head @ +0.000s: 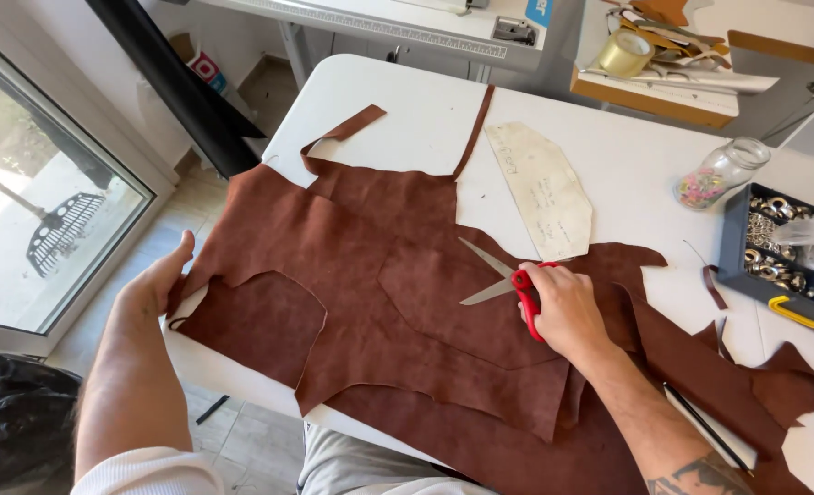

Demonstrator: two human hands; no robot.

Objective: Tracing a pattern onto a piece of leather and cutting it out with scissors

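A large brown leather hide [370, 275] lies spread over the white table [425, 110], hanging over its near edge. The right hand [567, 307] grips red-handled scissors [503, 280], blades apart, on the hide's middle. The left hand [155, 284] holds the hide at the table's left edge. Beside the blades lies a pale paper pattern [544, 188]. A glass jar [720, 171] and a parts tray [778, 247] stand near the right edge.

Leather hide [370, 275]: reddish-brown, mottled suede. Scissors [503, 280]: red handles, silver blades. Tabletop [407, 110]: white. Paper template [544, 188]: cream. Tape roll [625, 53]: yellowish. Parts tray [732, 247]: dark blue-grey.
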